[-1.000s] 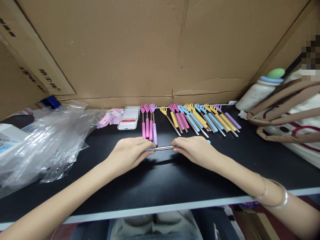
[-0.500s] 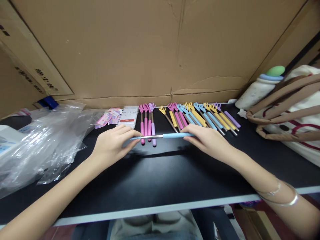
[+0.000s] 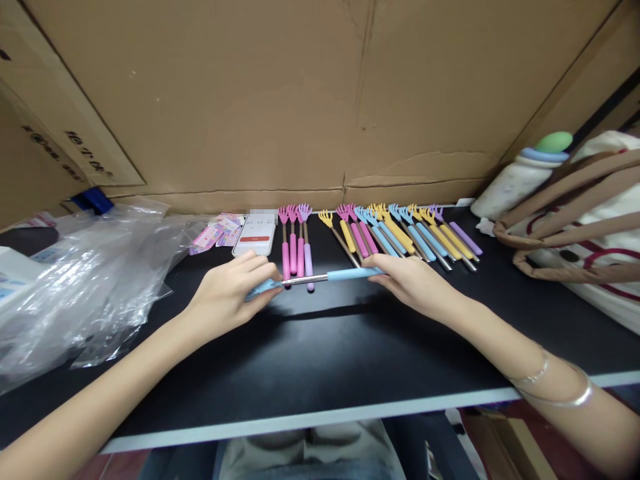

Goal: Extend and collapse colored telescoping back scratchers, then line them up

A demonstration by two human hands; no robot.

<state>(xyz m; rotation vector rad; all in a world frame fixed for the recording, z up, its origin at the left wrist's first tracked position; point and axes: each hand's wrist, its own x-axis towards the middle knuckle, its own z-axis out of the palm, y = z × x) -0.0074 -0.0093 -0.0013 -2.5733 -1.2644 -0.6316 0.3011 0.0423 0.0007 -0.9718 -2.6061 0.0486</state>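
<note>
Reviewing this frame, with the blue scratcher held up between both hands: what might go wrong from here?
The blue scratcher spans the left hand and the right hand above the black table; a loose pinch might let one end drop.

Its metal shaft hangs close to the handle ends of the pink and purple scratchers, so lowering it there could knock them askew.

The left hand is also near the phone and might nudge it.

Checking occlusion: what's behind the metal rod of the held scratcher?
Behind the rod: a lilac handle, tip showing below, and the leftmost pink handle. The strips directly behind the metal are covered, so unseen.
</note>
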